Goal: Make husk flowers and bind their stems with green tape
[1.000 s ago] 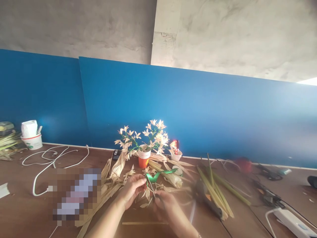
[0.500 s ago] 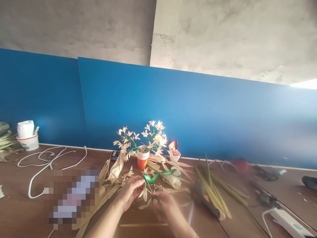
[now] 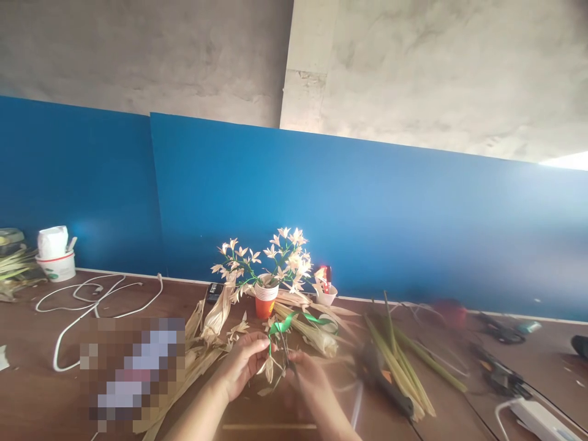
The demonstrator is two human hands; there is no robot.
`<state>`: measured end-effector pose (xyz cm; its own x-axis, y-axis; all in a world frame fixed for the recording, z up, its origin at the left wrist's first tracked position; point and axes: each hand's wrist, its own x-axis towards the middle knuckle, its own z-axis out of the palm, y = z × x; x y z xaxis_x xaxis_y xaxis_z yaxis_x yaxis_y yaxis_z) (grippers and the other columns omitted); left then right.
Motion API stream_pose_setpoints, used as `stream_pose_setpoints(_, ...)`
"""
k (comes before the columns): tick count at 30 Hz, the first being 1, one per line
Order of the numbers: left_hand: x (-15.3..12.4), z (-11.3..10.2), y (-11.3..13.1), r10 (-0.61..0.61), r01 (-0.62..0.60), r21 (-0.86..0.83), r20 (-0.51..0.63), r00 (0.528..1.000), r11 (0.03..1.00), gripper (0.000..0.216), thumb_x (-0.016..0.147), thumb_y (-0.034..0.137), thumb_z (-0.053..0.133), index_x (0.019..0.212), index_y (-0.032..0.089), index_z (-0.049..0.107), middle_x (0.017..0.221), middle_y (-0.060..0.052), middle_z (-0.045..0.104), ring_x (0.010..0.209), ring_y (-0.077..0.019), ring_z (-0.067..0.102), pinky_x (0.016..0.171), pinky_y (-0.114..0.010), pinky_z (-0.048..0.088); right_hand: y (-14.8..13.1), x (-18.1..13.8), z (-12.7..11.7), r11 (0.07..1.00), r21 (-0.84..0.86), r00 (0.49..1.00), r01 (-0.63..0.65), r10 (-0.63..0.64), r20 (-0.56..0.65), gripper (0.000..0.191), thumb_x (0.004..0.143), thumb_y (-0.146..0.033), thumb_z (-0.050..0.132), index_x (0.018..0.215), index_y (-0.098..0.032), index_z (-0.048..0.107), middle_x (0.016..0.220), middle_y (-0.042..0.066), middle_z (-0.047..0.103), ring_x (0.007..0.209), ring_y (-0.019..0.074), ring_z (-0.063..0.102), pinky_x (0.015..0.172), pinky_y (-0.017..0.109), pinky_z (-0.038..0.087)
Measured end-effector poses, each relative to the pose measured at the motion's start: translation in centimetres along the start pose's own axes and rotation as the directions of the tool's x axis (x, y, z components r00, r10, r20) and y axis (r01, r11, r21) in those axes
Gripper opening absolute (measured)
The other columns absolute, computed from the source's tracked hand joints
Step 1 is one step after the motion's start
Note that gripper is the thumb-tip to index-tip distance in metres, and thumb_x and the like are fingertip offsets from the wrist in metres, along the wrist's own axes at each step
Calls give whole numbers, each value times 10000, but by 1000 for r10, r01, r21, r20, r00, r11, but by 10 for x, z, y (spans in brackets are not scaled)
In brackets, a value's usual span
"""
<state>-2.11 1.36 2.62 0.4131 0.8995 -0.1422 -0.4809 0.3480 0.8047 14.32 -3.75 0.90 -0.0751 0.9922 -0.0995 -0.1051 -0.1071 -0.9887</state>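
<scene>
My left hand is closed, thumb and fingers pinching the green-wrapped stem of a pale corn-husk flower that hangs head down. A strip of green tape runs from the stem's upper end back toward a roll. In my right hand is a pair of scissors, its blades pointing up beside the tape. Whether the blades touch the tape I cannot tell. Just behind stands an orange-and-white stack of paper cups with finished husk flowers on green stems.
Dry corn husks lie around the cups. A glue gun and green-yellow leaf stalks are on the right, near a power strip. At left are a white cable, a paper bowl and a pixelated object.
The scissors have swung more upright, and their blades are now beside the tape's near end. The tape strip has shifted and bends differently. The view has moved slightly.
</scene>
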Motion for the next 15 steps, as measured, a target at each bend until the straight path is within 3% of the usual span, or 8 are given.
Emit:
stream_pose_setpoints(6, 2, -1, -2, 0, -1, -18, -51, 999, 1000, 268, 568, 264, 833, 661, 131, 621, 598, 26, 604, 514, -58, 521, 517, -171, 392, 3, -4, 0, 999, 28, 992, -27, 24, 127, 545, 668, -637, 660, 897, -175, 485, 567, -3, 628, 370, 86, 514, 287, 135, 247)
stream_pose_setpoints(15, 0, 1, -4, 11, -8, 48, -57, 998, 999, 218, 585, 242, 812, 646, 126, 639, 586, 16, 601, 530, -76, 529, 566, -200, 430, 7, -1, 1, 991, 127, 977, -50, 23, 211, 509, 670, -647, 650, 815, -191, 476, 405, -58, 516, 280, 59, 353, 259, 149, 166)
